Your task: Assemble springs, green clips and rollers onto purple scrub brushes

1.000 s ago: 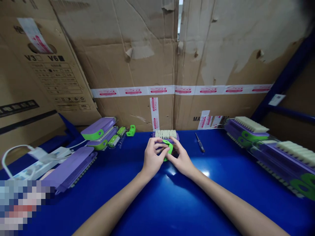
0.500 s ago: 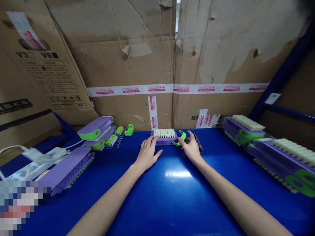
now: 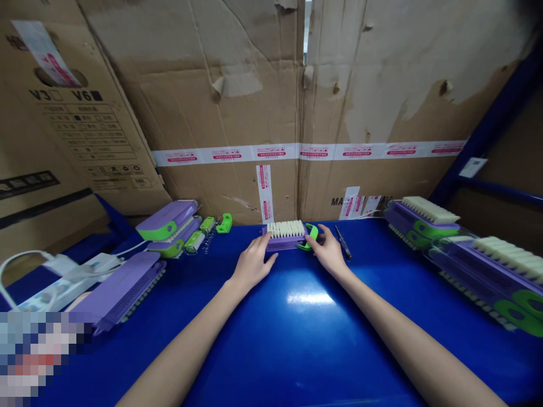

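Observation:
A small purple brush [image 3: 285,236] with white bristles facing up lies on the blue table [image 3: 297,328] near the cardboard wall. My left hand [image 3: 251,264] rests at its left end, fingers touching the purple body. My right hand [image 3: 328,252] is at its right end, fingertips pinching a green plastic handle piece [image 3: 311,234] against the brush.
A screwdriver [image 3: 343,242] lies just right of my right hand. Finished purple-and-green brushes are stacked at the right [image 3: 428,219] and left [image 3: 167,221]. Small green parts [image 3: 224,223] and screws lie at the back left. A white power strip [image 3: 63,277] sits far left.
A second ago both hands held the green piece above the table, nearer me. They reached forward to the brush, and the green piece now sits against its right end.

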The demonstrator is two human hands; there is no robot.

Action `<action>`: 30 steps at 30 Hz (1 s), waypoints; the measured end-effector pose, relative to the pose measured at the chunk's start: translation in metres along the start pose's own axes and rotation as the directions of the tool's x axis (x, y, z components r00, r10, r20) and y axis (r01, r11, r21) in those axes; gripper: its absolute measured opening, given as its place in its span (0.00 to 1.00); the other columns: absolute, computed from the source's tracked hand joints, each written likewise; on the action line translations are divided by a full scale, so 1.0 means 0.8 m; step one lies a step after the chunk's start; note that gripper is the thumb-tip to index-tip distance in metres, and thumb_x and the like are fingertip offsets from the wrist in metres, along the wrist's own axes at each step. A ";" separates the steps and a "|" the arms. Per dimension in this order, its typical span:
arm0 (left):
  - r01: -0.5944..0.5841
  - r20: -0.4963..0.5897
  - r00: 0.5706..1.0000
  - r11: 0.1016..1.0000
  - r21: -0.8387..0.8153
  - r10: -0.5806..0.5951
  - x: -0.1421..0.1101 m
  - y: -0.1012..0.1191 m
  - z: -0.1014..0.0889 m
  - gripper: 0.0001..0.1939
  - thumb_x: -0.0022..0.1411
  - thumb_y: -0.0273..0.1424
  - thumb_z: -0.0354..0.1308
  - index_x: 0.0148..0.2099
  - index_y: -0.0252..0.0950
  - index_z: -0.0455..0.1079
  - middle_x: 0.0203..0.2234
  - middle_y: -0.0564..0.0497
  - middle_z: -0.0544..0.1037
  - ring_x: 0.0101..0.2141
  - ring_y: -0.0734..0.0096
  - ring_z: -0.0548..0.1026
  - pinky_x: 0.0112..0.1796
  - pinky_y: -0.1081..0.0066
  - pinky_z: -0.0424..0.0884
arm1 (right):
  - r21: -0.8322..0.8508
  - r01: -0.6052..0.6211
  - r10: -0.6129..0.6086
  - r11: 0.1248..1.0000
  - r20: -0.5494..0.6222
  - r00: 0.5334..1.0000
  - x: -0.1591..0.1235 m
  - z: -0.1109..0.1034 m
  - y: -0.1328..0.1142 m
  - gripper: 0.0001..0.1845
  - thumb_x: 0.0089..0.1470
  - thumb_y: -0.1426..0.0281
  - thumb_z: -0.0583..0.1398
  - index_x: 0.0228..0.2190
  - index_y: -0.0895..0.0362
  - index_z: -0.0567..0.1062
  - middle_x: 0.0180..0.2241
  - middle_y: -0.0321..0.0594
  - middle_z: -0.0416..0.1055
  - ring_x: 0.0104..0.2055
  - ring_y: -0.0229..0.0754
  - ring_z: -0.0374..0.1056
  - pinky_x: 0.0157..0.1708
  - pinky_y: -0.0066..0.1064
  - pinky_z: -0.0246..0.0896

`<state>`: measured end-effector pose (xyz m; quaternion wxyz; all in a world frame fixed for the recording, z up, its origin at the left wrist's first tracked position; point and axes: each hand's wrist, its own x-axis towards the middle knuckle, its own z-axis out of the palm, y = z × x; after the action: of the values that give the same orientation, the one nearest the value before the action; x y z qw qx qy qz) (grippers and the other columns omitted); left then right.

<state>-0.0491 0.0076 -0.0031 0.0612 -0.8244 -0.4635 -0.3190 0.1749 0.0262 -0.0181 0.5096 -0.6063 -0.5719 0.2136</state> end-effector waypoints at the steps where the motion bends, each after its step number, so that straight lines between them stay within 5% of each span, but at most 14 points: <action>1: -0.008 -0.035 0.999 1.000 0.015 0.008 0.000 0.001 -0.002 0.23 0.61 0.35 0.53 0.56 0.33 0.59 0.45 0.41 0.74 0.45 0.59 0.73 0.43 0.61 0.71 | -0.008 0.007 -0.007 1.000 0.004 1.000 0.000 0.000 0.000 0.34 0.47 0.56 0.59 0.52 0.60 0.63 0.34 0.45 0.73 0.26 0.41 0.69 0.28 0.35 0.66; 5: -0.049 -0.163 0.984 0.992 0.113 0.067 0.000 0.012 -0.009 0.19 0.60 0.42 0.53 0.47 0.33 0.67 0.32 0.44 0.77 0.33 0.62 0.75 0.37 0.64 0.71 | -0.006 0.015 -0.014 1.000 0.039 0.999 -0.001 -0.001 -0.002 0.31 0.47 0.58 0.59 0.51 0.59 0.65 0.26 0.38 0.71 0.26 0.43 0.69 0.29 0.35 0.65; 9: 0.031 -0.188 0.982 0.988 0.149 -0.002 -0.001 0.018 -0.008 0.30 0.54 0.49 0.57 0.50 0.31 0.64 0.37 0.39 0.73 0.40 0.55 0.72 0.40 0.59 0.69 | 0.006 0.000 0.000 1.000 0.068 0.998 -0.003 -0.003 -0.008 0.31 0.47 0.58 0.60 0.51 0.59 0.65 0.25 0.37 0.71 0.26 0.43 0.69 0.29 0.36 0.64; 12: 0.158 -0.155 0.978 0.980 0.118 -0.139 -0.001 0.011 -0.001 0.37 0.52 0.48 0.60 0.56 0.29 0.58 0.46 0.35 0.68 0.47 0.49 0.67 0.43 0.54 0.68 | 0.015 -0.014 0.013 1.000 0.084 0.996 -0.004 -0.003 -0.009 0.32 0.47 0.57 0.60 0.52 0.59 0.64 0.26 0.39 0.72 0.26 0.43 0.69 0.29 0.36 0.64; 15: 0.203 -0.121 0.974 0.977 0.067 -0.194 -0.001 0.001 0.004 0.33 0.55 0.40 0.58 0.58 0.30 0.55 0.53 0.32 0.62 0.52 0.48 0.63 0.47 0.53 0.65 | 0.017 -0.022 0.020 1.000 0.096 0.995 -0.003 -0.004 -0.009 0.33 0.48 0.57 0.59 0.52 0.60 0.64 0.27 0.39 0.72 0.26 0.43 0.69 0.30 0.36 0.64; 24: 0.148 -0.020 0.989 0.989 -0.026 -0.148 0.007 -0.022 -0.014 0.32 0.47 0.40 0.65 0.53 0.37 0.61 0.44 0.43 0.73 0.45 0.54 0.69 0.45 0.55 0.67 | 0.013 0.020 -0.022 1.000 0.121 0.992 -0.010 0.000 -0.014 0.32 0.47 0.58 0.60 0.51 0.59 0.64 0.25 0.36 0.72 0.29 0.43 0.69 0.34 0.36 0.63; 30: 0.128 0.149 0.984 0.975 -0.179 -0.102 0.009 -0.042 -0.029 0.38 0.47 0.37 0.66 0.59 0.40 0.54 0.47 0.46 0.71 0.48 0.58 0.68 0.47 0.59 0.66 | 0.000 0.036 -0.036 0.999 0.161 0.986 -0.014 0.001 -0.017 0.33 0.49 0.57 0.58 0.53 0.61 0.63 0.25 0.36 0.72 0.28 0.42 0.69 0.32 0.34 0.62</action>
<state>-0.0845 0.0224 0.0130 -0.0679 -0.8183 -0.4816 -0.3063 0.1647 0.0138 -0.0104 0.4646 -0.5772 -0.6224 0.2521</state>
